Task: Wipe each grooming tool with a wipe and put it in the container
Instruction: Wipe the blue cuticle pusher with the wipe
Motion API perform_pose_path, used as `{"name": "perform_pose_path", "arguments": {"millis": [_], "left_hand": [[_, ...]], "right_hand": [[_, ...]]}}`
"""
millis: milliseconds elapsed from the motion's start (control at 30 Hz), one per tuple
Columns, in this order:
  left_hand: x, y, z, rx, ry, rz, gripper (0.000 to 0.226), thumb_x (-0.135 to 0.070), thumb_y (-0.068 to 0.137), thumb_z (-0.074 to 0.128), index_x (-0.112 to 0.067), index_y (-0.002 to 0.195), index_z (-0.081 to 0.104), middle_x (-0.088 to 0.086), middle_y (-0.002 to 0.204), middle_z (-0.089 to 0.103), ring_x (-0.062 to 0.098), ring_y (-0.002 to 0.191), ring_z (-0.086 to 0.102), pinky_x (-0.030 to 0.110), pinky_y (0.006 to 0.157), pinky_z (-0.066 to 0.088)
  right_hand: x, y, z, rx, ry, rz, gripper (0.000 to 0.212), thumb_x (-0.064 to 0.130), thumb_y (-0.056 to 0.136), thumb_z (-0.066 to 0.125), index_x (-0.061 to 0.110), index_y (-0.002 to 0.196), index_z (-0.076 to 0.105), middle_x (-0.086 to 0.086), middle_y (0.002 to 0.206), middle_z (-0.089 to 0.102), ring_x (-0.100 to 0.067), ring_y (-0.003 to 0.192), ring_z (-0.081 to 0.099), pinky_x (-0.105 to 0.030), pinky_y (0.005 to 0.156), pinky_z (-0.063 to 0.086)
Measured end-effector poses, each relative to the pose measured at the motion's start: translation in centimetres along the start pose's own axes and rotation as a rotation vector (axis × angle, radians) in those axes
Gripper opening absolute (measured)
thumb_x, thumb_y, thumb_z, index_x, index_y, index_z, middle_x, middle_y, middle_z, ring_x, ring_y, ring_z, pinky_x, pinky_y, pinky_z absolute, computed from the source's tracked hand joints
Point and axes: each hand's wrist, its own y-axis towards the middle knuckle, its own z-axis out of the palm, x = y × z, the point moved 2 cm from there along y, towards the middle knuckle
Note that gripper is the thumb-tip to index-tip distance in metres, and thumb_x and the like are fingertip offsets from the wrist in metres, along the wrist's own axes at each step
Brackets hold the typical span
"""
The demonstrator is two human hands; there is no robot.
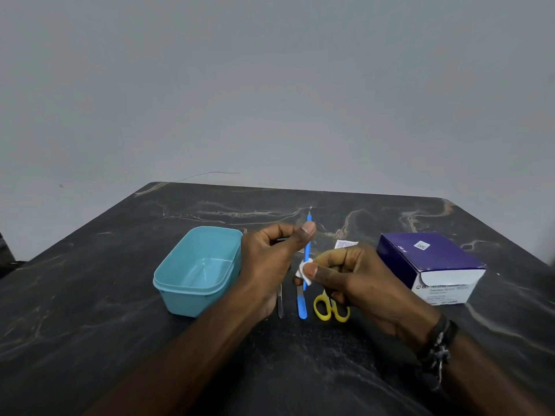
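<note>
Container (198, 270) — teal, open, nothing visible inside, on the table (90, 295) left of both hands. Left hand (267, 265) pinches the slim blue tool (307, 250) upright near its top; right hand (360, 283) pinches a white wipe (301, 271) around its shaft. Step: wiping in progress. Next — likely drop it in the container, then take the blue-handled tool (301, 304), yellow scissors (330, 309) or metal tool (280, 307).

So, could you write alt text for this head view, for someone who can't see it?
Left hand holds a thin blue tool upright while the right hand pinches a white wipe around it. An empty teal container, scissors and a box sit on the dark table.
</note>
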Motion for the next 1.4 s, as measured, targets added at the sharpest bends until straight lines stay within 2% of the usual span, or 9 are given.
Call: {"name": "perform_pose_path", "arguments": {"millis": [200, 267, 367, 467, 633, 867, 1033, 1167, 1400], "left_hand": [[0.5, -0.4, 0.5, 0.081, 0.018, -0.009, 0.018, -0.023, 0.077, 0.077, -0.006, 0.072, 0.071, 0.012, 0.071, 0.070, 0.018, 0.063, 0.062, 0.023, 0.057, 0.050], [0.6, -0.3, 0.5, 0.099, 0.030, -0.031, 0.022, -0.029, 0.081, 0.073, -0.008, 0.079, 0.074, 0.013, 0.079, 0.073, 0.025, 0.074, 0.065, 0.036, 0.070, 0.053], [0.6, -0.5, 0.6, 0.132, 0.046, -0.038, 0.029, -0.033, 0.080, 0.072, -0.012, 0.101, 0.073, 0.006, 0.091, 0.076, 0.019, 0.083, 0.071, 0.036, 0.070, 0.058], [0.8, -0.8, 0.9, 0.184, 0.068, -0.055, 0.048, -0.032, 0.066, 0.081, -0.009, 0.106, 0.067, 0.009, 0.090, 0.076, 0.019, 0.076, 0.072, 0.035, 0.067, 0.061], [1.2, -0.9, 0.8, 0.262, 0.115, -0.036, 0.022, -0.006, 0.076, 0.078, 0.004, 0.093, 0.067, 0.016, 0.073, 0.071, 0.019, 0.057, 0.066, 0.032, 0.059, 0.058], [1.8, -0.9, 0.9, 0.299, 0.191, -0.008, 0.020, -0.002, 0.075, 0.078, 0.008, 0.089, 0.068, 0.018, 0.073, 0.070, 0.019, 0.056, 0.066, 0.028, 0.056, 0.059], [1.6, -0.5, 0.6, 0.251, 0.171, 0.016, 0.016, -0.004, 0.076, 0.078, 0.005, 0.086, 0.070, 0.017, 0.072, 0.071, 0.018, 0.056, 0.065, 0.027, 0.056, 0.058], [1.9, -0.5, 0.7, 0.276, 0.197, -0.007, 0.016, -0.001, 0.077, 0.077, 0.007, 0.087, 0.069, 0.012, 0.067, 0.069, 0.015, 0.053, 0.063, 0.024, 0.052, 0.056], [2.1, -0.5, 0.8, 0.268, 0.202, -0.008, 0.013, -0.002, 0.077, 0.077, 0.004, 0.084, 0.069, 0.011, 0.067, 0.069, 0.014, 0.053, 0.063, 0.023, 0.052, 0.056]], "right_hand": [[-0.2, 0.4, -0.7, -0.128, 0.114, -0.041, 0.019, 0.012, 0.085, 0.067, -0.007, 0.085, 0.071, -0.001, 0.050, 0.056, -0.010, 0.044, 0.037, -0.017, 0.041, 0.034], [-0.2, 0.4, -0.6, -0.156, 0.104, -0.069, 0.019, 0.015, 0.087, 0.066, -0.003, 0.086, 0.072, 0.003, 0.049, 0.055, -0.010, 0.044, 0.037, -0.018, 0.041, 0.033], [-0.2, 0.7, -1.1, -0.303, 0.149, -0.107, 0.017, 0.017, 0.089, 0.064, 0.003, 0.089, 0.073, 0.006, 0.046, 0.052, -0.010, 0.042, 0.032, -0.019, 0.040, 0.029], [-0.4, 1.0, -1.8, -0.423, 0.198, -0.133, 0.014, 0.017, 0.089, 0.064, 0.005, 0.089, 0.072, 0.006, 0.044, 0.047, -0.007, 0.040, 0.028, -0.018, 0.037, 0.026], [-0.8, 1.0, -1.8, -0.431, 0.194, -0.135, 0.015, 0.017, 0.087, 0.066, 0.003, 0.090, 0.072, 0.007, 0.043, 0.046, -0.006, 0.037, 0.027, -0.018, 0.036, 0.026], [-0.4, 1.1, -3.0, -0.535, 0.277, -0.176, 0.013, 0.019, 0.088, 0.067, 0.007, 0.087, 0.072, -0.017, 0.080, 0.047, -0.009, 0.042, 0.024, -0.021, 0.040, 0.021], [-0.7, 1.1, -2.4, -0.449, 0.235, -0.155, 0.013, 0.020, 0.087, 0.066, 0.009, 0.089, 0.074, -0.004, 0.053, 0.044, -0.010, 0.042, 0.025, -0.020, 0.038, 0.024], [-0.5, 1.2, -3.1, -0.524, 0.280, -0.180, 0.013, 0.018, 0.087, 0.067, 0.006, 0.089, 0.073, -0.011, 0.066, 0.046, -0.013, 0.046, 0.025, -0.021, 0.040, 0.023], [-0.6, 1.2, -3.4, -0.581, 0.296, -0.231, 0.015, 0.020, 0.088, 0.067, 0.005, 0.088, 0.073, -0.002, 0.053, 0.040, -0.011, 0.045, 0.027, -0.021, 0.041, 0.024]]}}
